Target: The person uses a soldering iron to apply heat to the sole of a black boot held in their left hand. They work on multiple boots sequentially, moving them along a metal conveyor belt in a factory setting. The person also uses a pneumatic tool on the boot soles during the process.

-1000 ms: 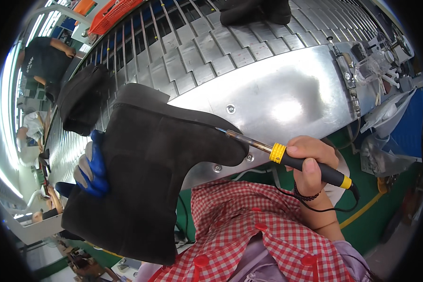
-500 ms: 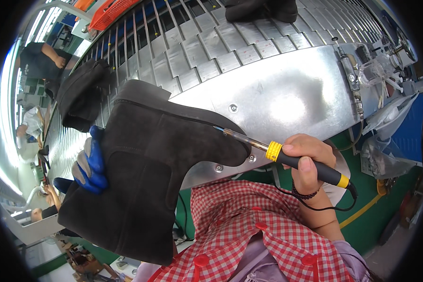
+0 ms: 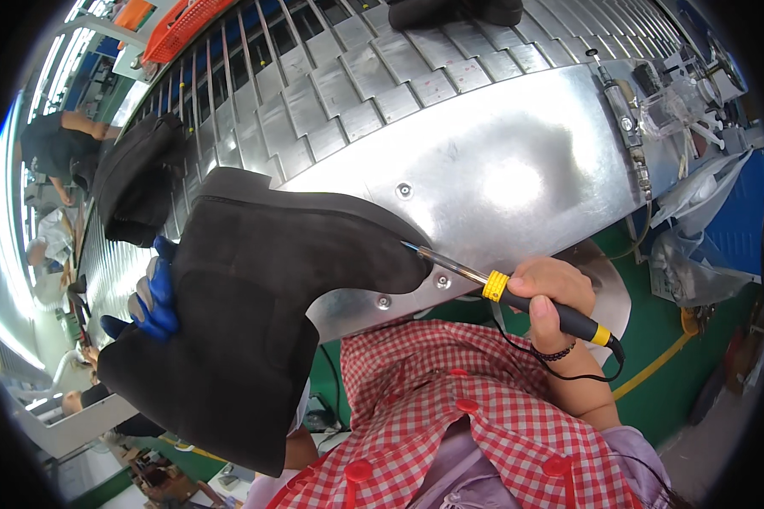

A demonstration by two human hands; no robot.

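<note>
A black suede-like ankle boot [image 3: 229, 305] lies on its side in front of me, sole edge turned away and toe pointing right. My left hand [image 3: 157, 297], in a blue and grey glove, is closed round the far left side of its shaft; the thumb side is partly hidden behind the boot. In my bare right hand [image 3: 560, 288] is a soldering-iron-like hot tool [image 3: 495, 286] with a black and yellow handle and a cord. Its thin metal tip is at the upper near the toe, touching or almost touching it.
Under the boot's toe is a shiny metal bench plate [image 3: 518, 161] with bolts. Beyond it runs a slatted metal conveyor [image 3: 356, 93] carrying more black boots [image 3: 136, 182]. An orange basket [image 3: 182, 30] stands at the far left. Air fittings [image 3: 628, 127] and a plastic bag [image 3: 696, 246] are at the right.
The tool's tip has moved along the boot, closer to the toe end. The boot has shifted a little left and turned slightly; both hands keep their hold.
</note>
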